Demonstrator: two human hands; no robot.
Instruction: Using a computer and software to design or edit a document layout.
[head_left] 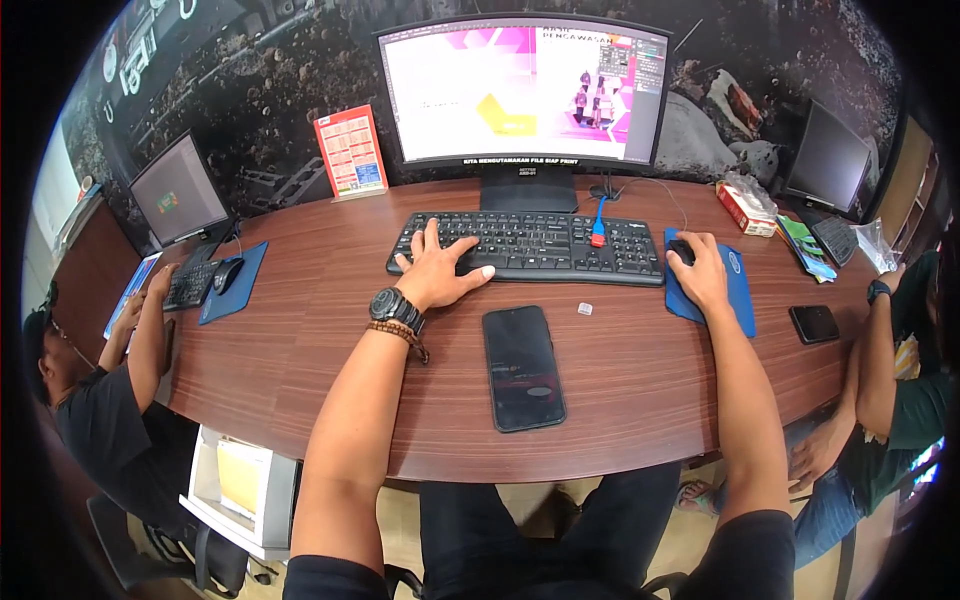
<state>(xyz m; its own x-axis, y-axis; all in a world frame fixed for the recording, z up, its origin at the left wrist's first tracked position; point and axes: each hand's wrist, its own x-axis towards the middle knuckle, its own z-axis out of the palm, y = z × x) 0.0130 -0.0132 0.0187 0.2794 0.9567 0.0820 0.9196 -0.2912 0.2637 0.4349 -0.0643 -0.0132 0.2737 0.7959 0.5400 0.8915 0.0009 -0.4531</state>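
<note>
My left hand (440, 272) rests on the left end of a black keyboard (545, 262), its fingers spread over the keys and the thumb stretched toward the front edge. A dark watch and a beaded bracelet circle that wrist. To the right of the keyboard, my right hand (704, 278) is curved over a black computer mouse (682, 250), which it mostly covers. Under the mouse lies a blue mouse pad (737, 302). Behind the keyboard a large curved monitor (460, 110) displays a page layout in pink, yellow and white.
A black smartphone (524, 368) lies before the keyboard, near a small pale square piece (585, 309). A blue cable with a red end (598, 238) crosses the keys. A desk calendar (350, 150) stands behind. People sit at left (110, 400) and right (905, 400).
</note>
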